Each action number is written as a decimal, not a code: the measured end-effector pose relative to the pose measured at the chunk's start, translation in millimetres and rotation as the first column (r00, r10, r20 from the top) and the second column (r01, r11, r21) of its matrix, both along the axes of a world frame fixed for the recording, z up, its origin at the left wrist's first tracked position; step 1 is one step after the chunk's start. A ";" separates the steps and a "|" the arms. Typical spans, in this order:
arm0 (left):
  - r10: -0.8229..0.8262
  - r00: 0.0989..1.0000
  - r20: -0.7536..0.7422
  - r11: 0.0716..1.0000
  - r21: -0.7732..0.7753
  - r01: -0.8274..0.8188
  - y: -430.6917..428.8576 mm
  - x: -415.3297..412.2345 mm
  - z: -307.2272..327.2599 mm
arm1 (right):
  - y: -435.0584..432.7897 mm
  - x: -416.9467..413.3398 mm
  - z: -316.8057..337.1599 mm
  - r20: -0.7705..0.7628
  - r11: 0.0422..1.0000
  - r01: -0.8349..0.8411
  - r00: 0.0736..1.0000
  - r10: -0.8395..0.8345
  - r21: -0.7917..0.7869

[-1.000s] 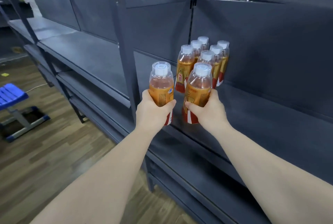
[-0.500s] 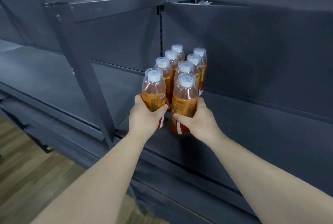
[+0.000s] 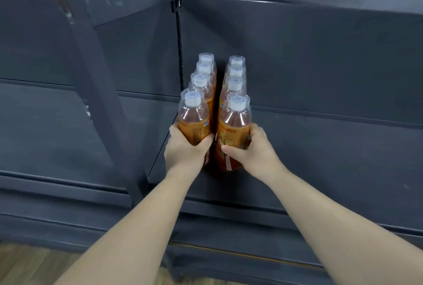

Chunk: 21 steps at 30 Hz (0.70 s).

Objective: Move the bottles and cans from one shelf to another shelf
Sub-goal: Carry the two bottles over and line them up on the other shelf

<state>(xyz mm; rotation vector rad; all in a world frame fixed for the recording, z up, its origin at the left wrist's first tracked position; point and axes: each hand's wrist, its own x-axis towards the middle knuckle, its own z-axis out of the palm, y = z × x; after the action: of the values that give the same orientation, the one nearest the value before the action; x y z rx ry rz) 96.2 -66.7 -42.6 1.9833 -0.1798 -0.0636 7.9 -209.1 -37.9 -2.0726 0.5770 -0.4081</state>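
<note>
**A:** Which landmark fixes the positions?
**B:** The slotted rail (image 3: 179,39), which runs upright on the back wall of the grey shelf (image 3: 332,158). All places are given from it.

**A:** What lies to its left?
**B:** A slanted grey post (image 3: 100,101), scuffed with pale chips. Low and far left of the rail is a strip of wooden floor (image 3: 34,264).

**A:** And the left hand (image 3: 183,149)?
**B:** It is directly below the rail. Its fingers and thumb curl round the lower body of the left front bottle (image 3: 194,122), which is upright, holds orange drink and has a white cap.

**A:** What is behind that bottle?
**B:** Three more bottles, the left row (image 3: 204,76). They stand upright and reach back to just right of the rail.

**A:** Further right?
**B:** The right row (image 3: 235,76), three bottles close beside the left row. In front of them stands the right front bottle (image 3: 234,124). The right hand (image 3: 257,150) grips it round its label, thumb across the front.

**A:** Do the held bottles rest on the shelf?
**B:** Their bases are partly hidden, so it cannot be told.
</note>
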 end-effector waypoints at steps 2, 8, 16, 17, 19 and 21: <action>-0.032 1.000 0.002 0.999 -0.006 0.032 0.7 0.9 0.4 | 1.1 0.9 -1.1 -0.005 0.999 -0.005 1.000 0.005 0.034; -0.138 0.990 -0.008 0.986 -0.091 0.137 3.6 -0.4 -4.3 | 13.4 4.6 -5.4 0.034 0.992 0.078 0.996 -0.081 0.095; -0.187 0.982 0.007 0.981 -0.051 0.187 12.5 5.0 -4.9 | 20.8 10.4 3.0 -0.032 0.984 0.177 0.984 -0.177 -0.010; -0.194 0.981 0.002 0.980 -0.055 0.194 12.5 5.1 -4.8 | 19.1 8.2 2.9 -0.007 0.987 0.157 0.988 -0.157 0.022; -0.204 0.979 -0.009 0.977 -0.058 0.203 13.0 5.2 -3.7 | 15.5 2.2 1.4 0.043 0.988 0.113 0.992 -0.118 0.103; -0.205 0.978 -0.028 0.978 -0.039 0.203 13.5 6.9 -2.2 | 13.6 -4.6 0.6 0.051 0.986 0.079 0.995 -0.087 0.149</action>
<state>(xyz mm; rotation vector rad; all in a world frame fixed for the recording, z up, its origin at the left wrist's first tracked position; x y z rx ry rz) 103.1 -53.2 -44.8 1.9208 -0.3610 -0.2231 3.3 -195.6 -37.3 -1.8952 0.6417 -0.4580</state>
